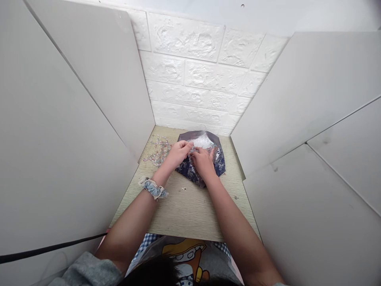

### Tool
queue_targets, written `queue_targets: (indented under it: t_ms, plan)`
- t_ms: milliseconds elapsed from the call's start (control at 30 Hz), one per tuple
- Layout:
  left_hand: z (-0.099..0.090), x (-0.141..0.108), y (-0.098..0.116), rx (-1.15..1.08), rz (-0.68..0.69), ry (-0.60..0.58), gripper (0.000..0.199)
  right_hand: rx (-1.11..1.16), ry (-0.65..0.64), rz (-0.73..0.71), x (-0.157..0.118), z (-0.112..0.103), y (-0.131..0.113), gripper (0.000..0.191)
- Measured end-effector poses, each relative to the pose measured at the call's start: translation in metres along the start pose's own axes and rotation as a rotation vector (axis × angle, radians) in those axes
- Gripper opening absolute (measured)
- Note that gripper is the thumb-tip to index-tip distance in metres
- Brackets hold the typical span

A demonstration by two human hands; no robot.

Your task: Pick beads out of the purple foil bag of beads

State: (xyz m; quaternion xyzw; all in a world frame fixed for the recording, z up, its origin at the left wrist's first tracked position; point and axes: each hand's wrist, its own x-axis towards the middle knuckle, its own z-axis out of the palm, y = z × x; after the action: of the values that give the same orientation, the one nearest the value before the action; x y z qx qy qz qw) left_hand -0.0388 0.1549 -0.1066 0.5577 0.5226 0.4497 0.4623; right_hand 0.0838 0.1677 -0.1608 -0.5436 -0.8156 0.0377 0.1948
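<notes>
A dark blue patterned bag [190,171] with a silvery lining lies open near the back of the wooden table. Both hands are over its opening. My left hand [180,153] has its fingertips pinched together at the bag's left side, on something small and beaded that I cannot make out. Close beside it, my right hand [203,162] reaches into the bag with its fingers curled; what they hold is hidden. To the left of my left hand, a tangle of colourful beaded strings [157,151] is spread on the table.
The wooden table [184,218] is enclosed by white panels left and right and a white brick-patterned wall [196,75] behind. Small metallic bits [184,189] lie on the tabletop. A black cable [53,249] runs at the lower left.
</notes>
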Motion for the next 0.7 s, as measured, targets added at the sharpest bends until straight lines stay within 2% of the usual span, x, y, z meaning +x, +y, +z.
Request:
queue_targets:
  t_ms: [167,267,433,500,700]
  plan:
    - [0.000,0.002,-0.002,-0.006,0.013,0.002,0.033,0.022,0.008,-0.013,-0.001,0.001,0.000,0.024]
    - [0.000,0.004,-0.004,-0.075,-0.013,0.000,0.028,0.098,0.063,-0.007,0.000,-0.004,0.000,0.024]
    - [0.003,0.004,-0.003,-0.137,-0.085,-0.016,0.020,0.490,0.302,0.110,0.001,-0.028,0.001,0.018]
    - [0.004,0.003,-0.001,-0.121,-0.093,-0.031,0.022,0.653,0.356,0.183,-0.002,-0.036,0.001,0.016]
    - [0.008,-0.001,0.003,-0.104,-0.083,-0.043,0.024,1.130,0.212,0.320,-0.008,-0.046,-0.001,0.016]
